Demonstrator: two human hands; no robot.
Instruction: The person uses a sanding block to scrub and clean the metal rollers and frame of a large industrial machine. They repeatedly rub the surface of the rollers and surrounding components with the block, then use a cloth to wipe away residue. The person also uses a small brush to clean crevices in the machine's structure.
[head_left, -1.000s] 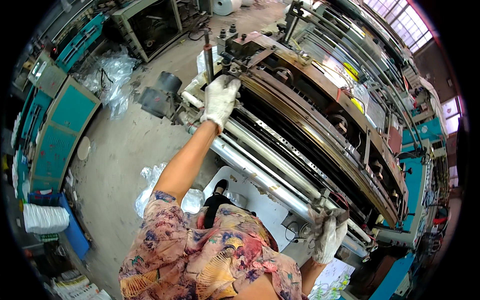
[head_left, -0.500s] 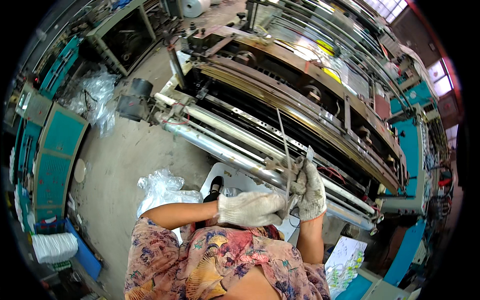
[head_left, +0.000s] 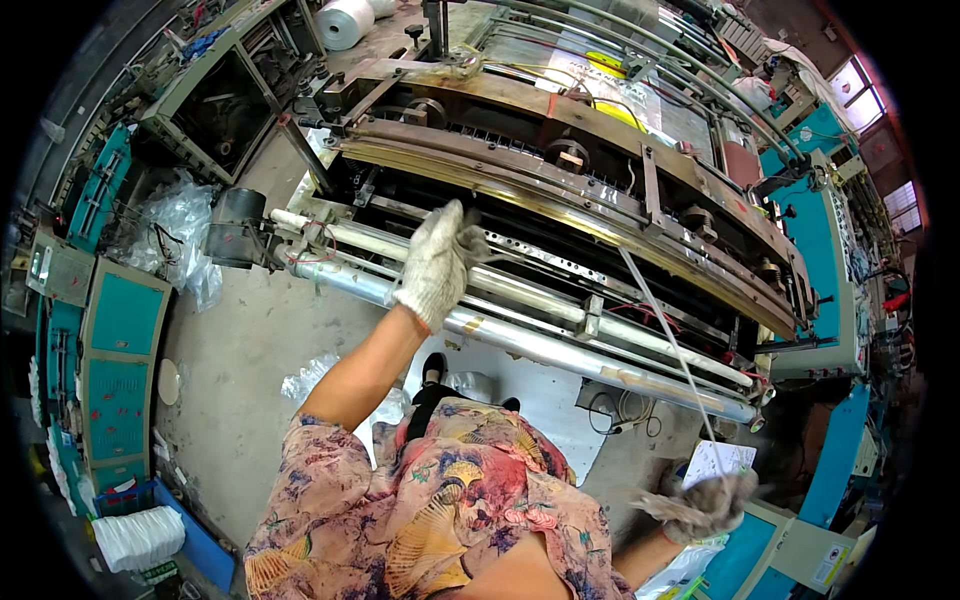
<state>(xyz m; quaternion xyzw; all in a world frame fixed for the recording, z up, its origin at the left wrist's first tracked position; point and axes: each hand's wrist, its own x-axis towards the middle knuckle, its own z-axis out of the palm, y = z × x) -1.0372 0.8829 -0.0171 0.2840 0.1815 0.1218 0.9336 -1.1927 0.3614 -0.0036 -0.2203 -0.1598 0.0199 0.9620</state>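
Observation:
I stand at a long bag-making machine (head_left: 560, 190) with metal rollers (head_left: 520, 340) across its front. My left hand (head_left: 437, 262), in a white knit glove, is stretched up to the rollers with its fingers curled at the dark gap above them; what they grip is not visible. My right hand (head_left: 705, 502), also gloved, is low at the right and closed on a thin pale strip (head_left: 665, 340). The strip runs taut from that hand up to the machine's upper bar. A white sheet (head_left: 722, 460) lies just above my right hand.
Teal cabinets (head_left: 115, 350) line the left side. Crumpled clear plastic lies on the concrete floor (head_left: 180, 235) near a dark motor (head_left: 235, 230). A white film roll (head_left: 345, 20) sits at the top. A teal machine end (head_left: 830, 300) stands at the right, and a stack of white bags (head_left: 140, 535) at the lower left.
My hands were together at the strip half a second ago. My left hand has since gone up and left to the rollers, and my right hand has drawn the strip down to the right.

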